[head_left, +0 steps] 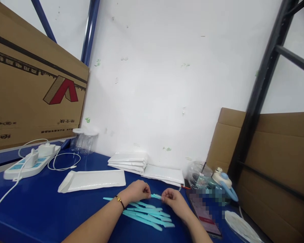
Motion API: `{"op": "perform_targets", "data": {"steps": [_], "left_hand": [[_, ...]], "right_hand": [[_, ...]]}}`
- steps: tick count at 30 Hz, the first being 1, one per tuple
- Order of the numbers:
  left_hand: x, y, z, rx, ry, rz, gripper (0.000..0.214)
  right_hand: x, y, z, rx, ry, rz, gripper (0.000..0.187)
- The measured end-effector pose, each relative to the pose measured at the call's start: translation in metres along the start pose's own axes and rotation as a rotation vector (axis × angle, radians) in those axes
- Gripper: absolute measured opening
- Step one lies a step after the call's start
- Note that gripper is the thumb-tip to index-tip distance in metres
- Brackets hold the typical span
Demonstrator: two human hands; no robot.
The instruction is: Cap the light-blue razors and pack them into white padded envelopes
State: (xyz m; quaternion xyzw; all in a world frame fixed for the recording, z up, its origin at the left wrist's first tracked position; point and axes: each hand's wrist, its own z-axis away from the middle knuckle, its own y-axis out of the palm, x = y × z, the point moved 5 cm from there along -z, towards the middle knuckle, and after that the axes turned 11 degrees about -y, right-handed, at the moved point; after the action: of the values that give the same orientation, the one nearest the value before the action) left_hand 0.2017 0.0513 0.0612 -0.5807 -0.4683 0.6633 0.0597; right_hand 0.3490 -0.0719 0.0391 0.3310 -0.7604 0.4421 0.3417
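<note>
Several slim turquoise plastic pieces lie in a loose pile on the blue table. My left hand, with a dark bracelet at the wrist, is closed in a pinch on one end of a turquoise piece. My right hand is closed just to the right of it, fingers curled at the piece's other end. Both hands hover directly above the pile.
A white padded envelope lies left of the hands, with a stack of more envelopes behind. A power strip with chargers and cable sits far left, clear jars by the wall, cardboard boxes on both sides, and a phone at right.
</note>
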Motion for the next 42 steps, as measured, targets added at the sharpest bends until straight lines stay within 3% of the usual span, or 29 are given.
{"op": "perform_targets", "data": {"steps": [4, 8, 11, 13, 17, 20, 25, 28, 33, 37, 42], "left_hand": [[0.009, -0.012, -0.003, -0.097, -0.017, 0.031, 0.008], [0.019, -0.024, -0.003, -0.197, -0.044, 0.025, 0.005], [0.021, -0.032, -0.001, -0.236, -0.046, 0.019, 0.018], [0.020, -0.034, 0.002, -0.162, -0.048, -0.009, 0.025], [0.017, -0.019, 0.008, 0.209, -0.086, -0.183, 0.022], [0.016, -0.010, 0.011, 0.281, -0.112, -0.220, 0.015], [0.012, -0.004, 0.006, 0.191, -0.106, -0.194, 0.017], [0.010, -0.005, 0.004, 0.143, -0.119, -0.199, 0.015], [0.014, -0.022, 0.000, 0.003, -0.173, -0.257, 0.010], [0.021, -0.041, 0.003, -0.049, -0.177, -0.263, 0.032], [0.035, -0.048, 0.019, 0.320, -0.259, -0.291, 0.034]], "right_hand": [[-0.010, -0.017, 0.001, -0.069, 0.043, -0.079, 0.014], [-0.030, -0.038, 0.005, -0.144, 0.097, 0.078, 0.017], [-0.038, -0.045, 0.007, -0.175, 0.109, 0.211, 0.018], [-0.033, -0.044, 0.006, -0.182, 0.074, 0.322, 0.020], [-0.012, -0.030, 0.006, -0.102, -0.006, 0.435, 0.020], [0.003, -0.015, 0.006, -0.018, -0.060, 0.401, 0.026], [0.020, 0.009, 0.004, 0.117, -0.148, 0.383, 0.034], [0.023, 0.013, 0.002, 0.152, -0.196, 0.425, 0.037], [0.006, -0.015, 0.002, 0.023, -0.077, 0.551, 0.038], [-0.003, -0.032, 0.007, -0.051, -0.001, 0.662, 0.027], [0.004, -0.028, 0.007, -0.089, -0.075, 0.599, 0.027]]}}
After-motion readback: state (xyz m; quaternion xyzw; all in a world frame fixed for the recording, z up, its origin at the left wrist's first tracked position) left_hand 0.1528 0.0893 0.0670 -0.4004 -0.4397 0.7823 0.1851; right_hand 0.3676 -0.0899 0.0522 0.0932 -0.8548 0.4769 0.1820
